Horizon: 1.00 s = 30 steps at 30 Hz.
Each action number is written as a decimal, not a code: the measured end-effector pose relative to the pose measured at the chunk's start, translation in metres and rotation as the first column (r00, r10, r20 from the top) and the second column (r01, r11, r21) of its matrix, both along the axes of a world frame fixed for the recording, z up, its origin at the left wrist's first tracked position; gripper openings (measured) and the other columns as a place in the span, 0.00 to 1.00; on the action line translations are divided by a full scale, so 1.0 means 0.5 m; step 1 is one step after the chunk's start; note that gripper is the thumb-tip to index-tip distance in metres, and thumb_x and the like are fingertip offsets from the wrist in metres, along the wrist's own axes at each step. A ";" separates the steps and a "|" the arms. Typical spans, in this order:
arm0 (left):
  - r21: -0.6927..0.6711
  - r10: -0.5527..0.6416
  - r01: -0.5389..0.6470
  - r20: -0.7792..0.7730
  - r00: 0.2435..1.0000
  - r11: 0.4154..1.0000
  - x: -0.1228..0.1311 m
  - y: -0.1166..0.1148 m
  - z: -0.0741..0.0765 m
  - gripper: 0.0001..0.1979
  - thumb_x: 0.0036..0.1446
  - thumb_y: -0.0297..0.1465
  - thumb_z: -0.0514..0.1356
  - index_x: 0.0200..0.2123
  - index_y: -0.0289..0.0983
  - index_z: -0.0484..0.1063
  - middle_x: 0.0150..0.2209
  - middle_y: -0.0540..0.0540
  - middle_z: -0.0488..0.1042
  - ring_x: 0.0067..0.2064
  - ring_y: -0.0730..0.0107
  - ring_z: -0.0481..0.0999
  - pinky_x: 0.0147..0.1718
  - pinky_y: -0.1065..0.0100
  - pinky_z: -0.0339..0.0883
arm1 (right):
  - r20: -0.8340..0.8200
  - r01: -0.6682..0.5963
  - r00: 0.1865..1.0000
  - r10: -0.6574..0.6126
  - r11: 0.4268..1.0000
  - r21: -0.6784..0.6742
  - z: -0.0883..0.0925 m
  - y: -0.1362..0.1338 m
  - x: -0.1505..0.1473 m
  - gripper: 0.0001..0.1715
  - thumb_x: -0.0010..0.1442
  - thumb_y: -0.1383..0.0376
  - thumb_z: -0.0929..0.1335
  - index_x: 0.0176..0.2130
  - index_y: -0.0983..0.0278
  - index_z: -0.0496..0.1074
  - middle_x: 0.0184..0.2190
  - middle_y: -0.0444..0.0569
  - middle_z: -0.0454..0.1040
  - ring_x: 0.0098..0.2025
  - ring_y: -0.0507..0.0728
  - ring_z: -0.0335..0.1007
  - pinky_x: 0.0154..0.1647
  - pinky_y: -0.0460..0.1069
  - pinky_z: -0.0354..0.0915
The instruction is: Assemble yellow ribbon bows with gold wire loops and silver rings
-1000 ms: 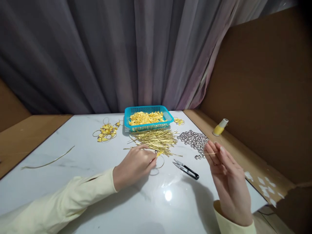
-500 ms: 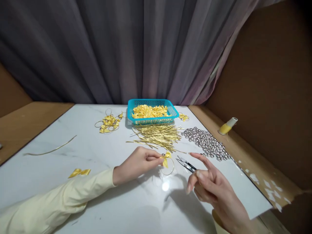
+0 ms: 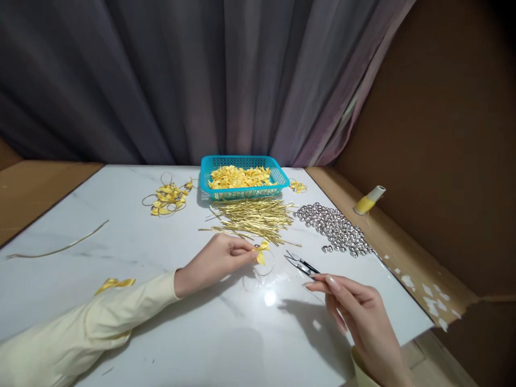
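Note:
My left hand (image 3: pixel 215 262) is pinched shut on a small yellow ribbon bow (image 3: pixel 262 252) that carries a thin wire ring, held just above the white table (image 3: pixel 161 322). My right hand (image 3: pixel 358 317) hovers low at the lower right, fingers stretched out and holding nothing. Its fingertips are close to a pair of thread snips (image 3: pixel 301 264) lying on the table. Behind the bow lies a pile of gold wire ties (image 3: pixel 253 219).
A blue basket (image 3: pixel 243 163) of yellow bows stands at the back. Silver bells (image 3: pixel 334 228) are heaped at the right, finished bows (image 3: pixel 166 196) at the back left. A yellow thread spool (image 3: pixel 368 200) lies on the brown ledge. A loose bow (image 3: pixel 115 284) and a gold strip (image 3: pixel 56 248) lie at the left.
My right hand came down from near the bells, let go of a thin gold tie and now reaches toward the snips. My left hand lifted the bow with its ring.

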<state>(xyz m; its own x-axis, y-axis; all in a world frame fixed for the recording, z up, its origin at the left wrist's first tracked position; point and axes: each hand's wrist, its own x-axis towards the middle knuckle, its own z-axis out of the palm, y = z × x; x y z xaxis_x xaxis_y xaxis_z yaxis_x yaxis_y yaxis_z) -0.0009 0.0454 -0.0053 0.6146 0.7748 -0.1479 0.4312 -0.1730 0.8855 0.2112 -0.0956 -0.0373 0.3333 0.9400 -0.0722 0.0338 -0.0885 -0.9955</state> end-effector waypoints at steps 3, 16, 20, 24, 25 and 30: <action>0.018 0.006 -0.005 -0.031 1.000 1.000 0.003 -0.002 0.003 0.14 0.50 0.38 0.57 0.29 0.34 0.76 0.20 0.51 0.71 0.22 0.77 0.62 0.20 0.76 0.53 | 0.062 0.023 0.998 -0.023 1.000 -0.001 -0.003 -0.002 -0.008 0.13 0.55 0.58 0.66 0.32 0.62 0.79 0.15 0.45 0.72 0.15 0.47 0.48 0.33 0.50 0.63; -0.010 0.000 -0.001 -0.074 0.997 1.000 0.013 -0.007 0.012 0.13 0.50 0.37 0.56 0.27 0.33 0.75 0.18 0.52 0.66 0.21 0.78 0.57 0.19 0.76 0.51 | 0.061 -0.109 0.993 0.103 0.987 0.115 0.009 -0.005 -0.017 0.08 0.52 0.62 0.69 0.34 0.57 0.79 0.27 0.48 0.78 0.14 0.46 0.49 0.15 0.44 0.55; -0.005 0.004 -0.004 -0.066 0.998 1.000 0.013 -0.011 0.016 0.13 0.50 0.36 0.56 0.27 0.33 0.75 0.17 0.53 0.65 0.20 0.78 0.57 0.19 0.76 0.52 | 0.125 -0.040 0.992 0.031 0.996 0.075 0.019 -0.003 -0.028 0.12 0.52 0.59 0.68 0.26 0.62 0.79 0.09 0.43 0.66 0.13 0.47 0.48 0.15 0.45 0.52; 0.017 -0.012 0.013 -0.065 0.998 1.000 0.009 -0.016 0.016 0.13 0.50 0.36 0.55 0.28 0.34 0.76 0.18 0.52 0.67 0.21 0.77 0.59 0.21 0.75 0.54 | 0.179 0.136 0.973 -0.143 0.989 0.053 0.016 0.002 -0.032 0.16 0.54 0.56 0.67 0.29 0.65 0.79 0.15 0.46 0.70 0.16 0.49 0.53 0.20 0.47 0.56; 0.016 -0.013 0.015 -0.070 0.997 1.000 0.008 -0.016 0.016 0.13 0.50 0.37 0.55 0.28 0.34 0.76 0.18 0.52 0.67 0.21 0.77 0.59 0.20 0.75 0.53 | 0.196 0.163 0.966 -0.170 0.985 0.049 0.012 0.004 -0.030 0.16 0.54 0.56 0.66 0.32 0.65 0.78 0.18 0.47 0.72 0.18 0.50 0.55 0.21 0.47 0.57; 0.020 -0.006 0.007 -0.061 0.998 1.000 0.010 -0.019 0.018 0.14 0.50 0.37 0.55 0.29 0.34 0.77 0.17 0.52 0.67 0.20 0.77 0.60 0.20 0.75 0.54 | 0.212 0.206 0.956 -0.203 0.979 0.008 -0.009 0.008 -0.013 0.22 0.56 0.57 0.65 0.48 0.65 0.71 0.31 0.52 0.76 0.22 0.50 0.58 0.22 0.46 0.59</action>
<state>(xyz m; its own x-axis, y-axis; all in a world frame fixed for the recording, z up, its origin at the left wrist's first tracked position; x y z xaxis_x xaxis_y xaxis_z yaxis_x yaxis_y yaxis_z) 0.0041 0.0359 0.0036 0.6097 0.7743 -0.1693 0.4831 -0.1937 0.8539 0.2048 -0.0917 -0.0416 0.5270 0.8498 0.0077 0.2219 -0.1289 -0.9665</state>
